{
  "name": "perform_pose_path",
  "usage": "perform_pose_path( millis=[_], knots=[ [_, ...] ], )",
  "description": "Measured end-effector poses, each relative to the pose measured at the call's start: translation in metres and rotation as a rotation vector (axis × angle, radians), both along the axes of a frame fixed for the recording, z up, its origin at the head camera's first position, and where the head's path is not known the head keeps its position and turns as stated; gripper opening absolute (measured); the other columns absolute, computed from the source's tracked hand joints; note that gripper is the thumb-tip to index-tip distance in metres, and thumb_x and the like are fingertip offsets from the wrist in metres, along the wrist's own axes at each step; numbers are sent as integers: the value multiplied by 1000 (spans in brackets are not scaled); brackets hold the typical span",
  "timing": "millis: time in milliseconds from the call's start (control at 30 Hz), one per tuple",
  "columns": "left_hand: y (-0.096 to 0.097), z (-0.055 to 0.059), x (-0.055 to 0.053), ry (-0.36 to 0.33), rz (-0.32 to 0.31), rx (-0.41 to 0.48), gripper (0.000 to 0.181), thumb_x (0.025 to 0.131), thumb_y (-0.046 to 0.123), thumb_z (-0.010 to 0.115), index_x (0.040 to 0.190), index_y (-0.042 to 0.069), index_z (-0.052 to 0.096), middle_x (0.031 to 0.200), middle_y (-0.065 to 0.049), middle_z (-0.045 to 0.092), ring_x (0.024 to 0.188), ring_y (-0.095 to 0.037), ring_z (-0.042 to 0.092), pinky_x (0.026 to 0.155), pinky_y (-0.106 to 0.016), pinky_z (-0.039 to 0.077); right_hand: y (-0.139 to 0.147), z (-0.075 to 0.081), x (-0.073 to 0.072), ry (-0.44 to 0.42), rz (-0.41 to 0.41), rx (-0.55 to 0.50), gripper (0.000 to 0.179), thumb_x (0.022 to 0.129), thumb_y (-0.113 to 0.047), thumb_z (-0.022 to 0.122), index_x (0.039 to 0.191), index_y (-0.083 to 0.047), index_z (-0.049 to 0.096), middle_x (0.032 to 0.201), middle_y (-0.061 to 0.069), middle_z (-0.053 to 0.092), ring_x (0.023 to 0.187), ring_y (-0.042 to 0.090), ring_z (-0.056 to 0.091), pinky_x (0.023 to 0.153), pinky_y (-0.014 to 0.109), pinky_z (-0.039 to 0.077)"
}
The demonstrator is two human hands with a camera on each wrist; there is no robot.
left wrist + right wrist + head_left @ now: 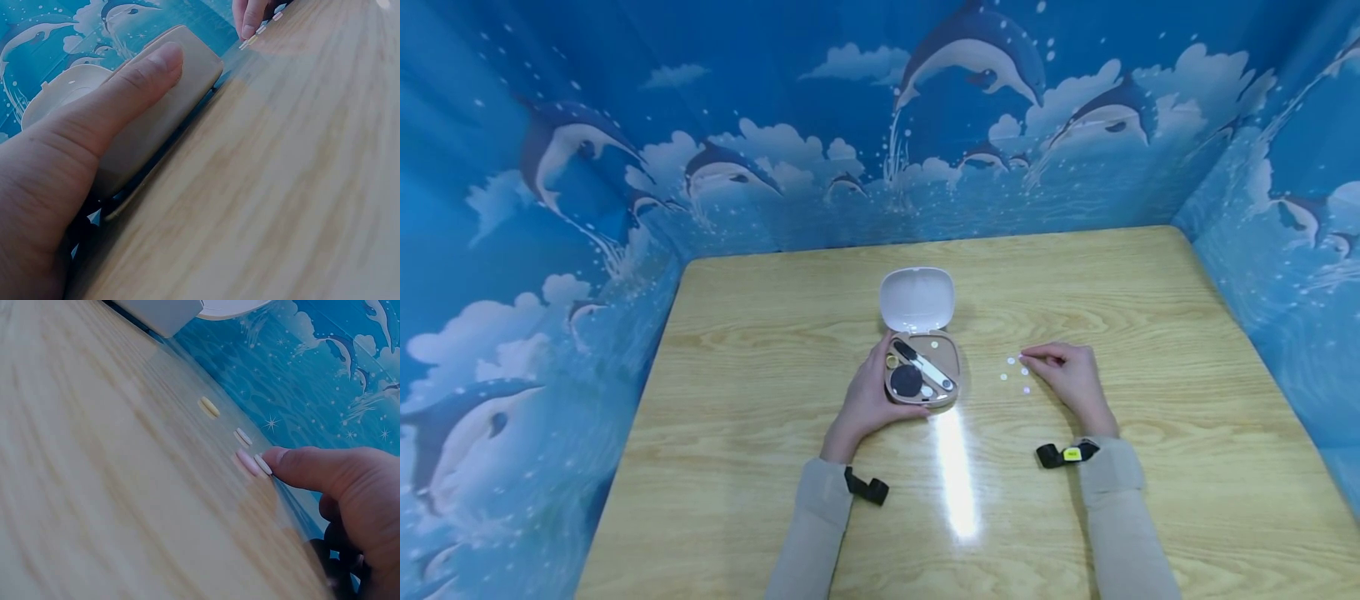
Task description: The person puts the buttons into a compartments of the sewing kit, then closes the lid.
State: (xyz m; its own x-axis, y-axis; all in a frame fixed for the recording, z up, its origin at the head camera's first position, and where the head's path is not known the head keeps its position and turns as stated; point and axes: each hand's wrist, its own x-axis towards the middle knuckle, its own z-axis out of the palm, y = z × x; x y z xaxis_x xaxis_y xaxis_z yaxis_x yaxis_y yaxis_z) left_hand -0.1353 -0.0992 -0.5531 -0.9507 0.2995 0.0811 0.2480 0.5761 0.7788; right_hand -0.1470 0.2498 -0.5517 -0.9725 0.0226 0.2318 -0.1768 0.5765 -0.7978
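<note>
I am remotely viewing the left hand curling around the open case on the table, presumably steadying it, while the right hand is holding thumb and finger together at the tablets, whether pinching one I cannot tell.

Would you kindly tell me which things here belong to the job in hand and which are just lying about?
Likely part of the job:
- open case, held by the left hand
- small discs on the table, right hand touching one

Seemingly unused:
- black disc, inside the case
- white tool, likewise
</note>
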Motion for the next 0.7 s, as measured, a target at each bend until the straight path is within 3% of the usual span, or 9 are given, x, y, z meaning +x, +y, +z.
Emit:
perform_pose_path(
  millis=[700],
  knots=[
    [0,-1,0,1,2,-1,142,52,66,89,159,39,0,163,1,22,146,-25,28,116,-52,28,-2,3,1,38,-6,7,7,81,-9,82,86,-5,80,52,-3,46,48,1,36,43,20,30]
  ],
)
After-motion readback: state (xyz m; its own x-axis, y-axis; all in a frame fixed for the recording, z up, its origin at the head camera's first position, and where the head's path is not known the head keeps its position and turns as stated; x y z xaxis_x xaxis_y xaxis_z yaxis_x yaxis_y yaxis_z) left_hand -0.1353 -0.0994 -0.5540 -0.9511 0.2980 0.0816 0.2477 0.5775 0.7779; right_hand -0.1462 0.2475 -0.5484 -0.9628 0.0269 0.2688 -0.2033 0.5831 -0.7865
